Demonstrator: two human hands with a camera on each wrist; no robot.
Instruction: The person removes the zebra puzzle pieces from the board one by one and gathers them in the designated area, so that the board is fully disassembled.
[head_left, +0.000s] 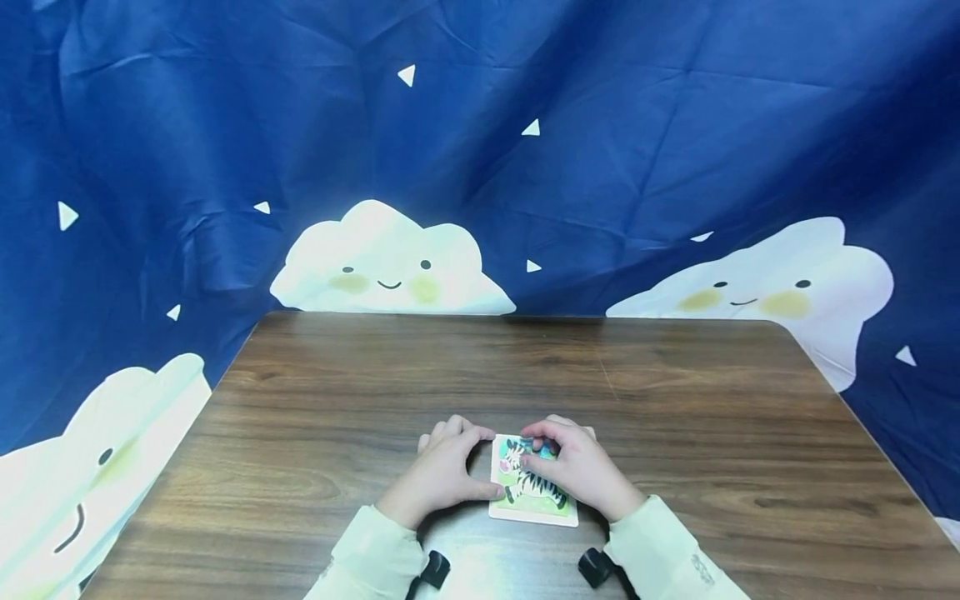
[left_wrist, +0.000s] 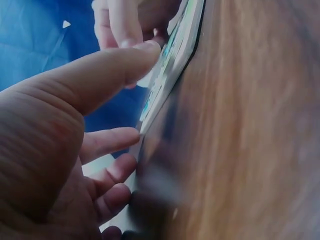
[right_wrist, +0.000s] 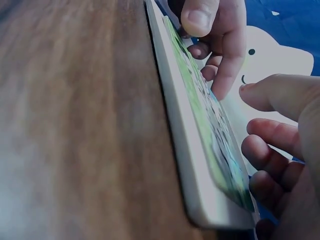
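Note:
A small, thick board with a zebra picture (head_left: 534,505) and a pale border lies flat on the wooden table. My left hand (head_left: 442,473) is at its left side, thumb by the lower left edge and index fingertip close to the far left corner. In the left wrist view, the left thumb (left_wrist: 115,67) reaches over the board's edge (left_wrist: 185,62), its fingers spread below. Over the picture's upper right is my right hand (head_left: 576,460), its fingers loosely bent, covering part of the zebra. The right wrist view shows nothing between the right thumb (right_wrist: 272,92) and fingers.
The brown wooden table (head_left: 337,392) extends around the board on all sides. Behind it hangs a blue cloth (head_left: 465,150) printed with white smiling clouds and small triangles. Dark straps with small black blocks (head_left: 435,570) sit at both wrists, by the pale sleeves.

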